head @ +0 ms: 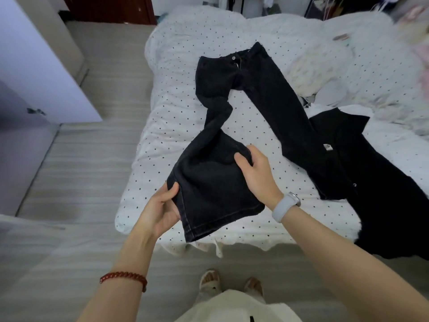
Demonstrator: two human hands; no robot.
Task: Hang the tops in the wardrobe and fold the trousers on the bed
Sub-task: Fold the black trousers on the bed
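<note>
Left hand point(160, 205) pinches trouser leg point(209, 182) hem corner; right hand point(253, 173) grips its far edge, above bed point(176, 117).

Black trousers point(234, 94) lie spread on the bed point(176, 54), touching a black top point(371, 173).

No text, brand, number or sign could be read anywhere in the head view. A small white label point(327, 147) sat on the black top point(371, 182) lying on the bed, but any print on it was too small and blurred to make out. The pale metal button point(233, 57) at the waistband of the black jeans point(232, 89) showed no legible marking either.
</note>
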